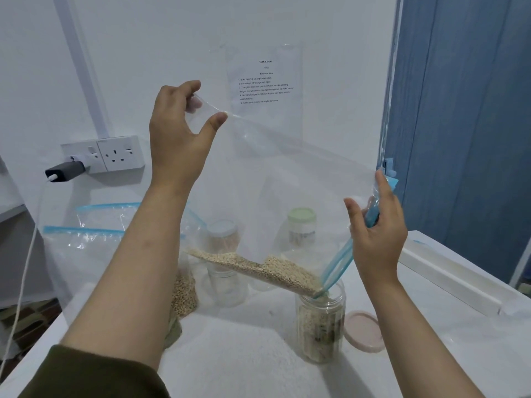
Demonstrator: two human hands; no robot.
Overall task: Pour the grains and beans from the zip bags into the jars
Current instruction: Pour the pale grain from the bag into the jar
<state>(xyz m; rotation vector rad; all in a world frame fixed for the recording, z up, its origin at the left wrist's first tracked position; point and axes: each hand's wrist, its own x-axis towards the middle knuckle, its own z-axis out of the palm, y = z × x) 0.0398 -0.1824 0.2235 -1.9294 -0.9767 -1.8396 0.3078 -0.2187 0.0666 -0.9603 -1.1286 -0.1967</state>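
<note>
Over open jar point(321, 320), tilted bag point(287, 182), grains point(258, 267) pouring

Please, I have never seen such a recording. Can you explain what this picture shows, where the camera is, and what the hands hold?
There is no machine. One camera worn on a person's head looks down at their two hands. The left hand pinches the raised bottom corner of a clear zip bag; the right hand grips its blue zip edge. Pale grains slide from the bag's mouth into an open jar on the white table. A pink lid lies beside the jar. Behind stand more jars and other zip bags.
</note>
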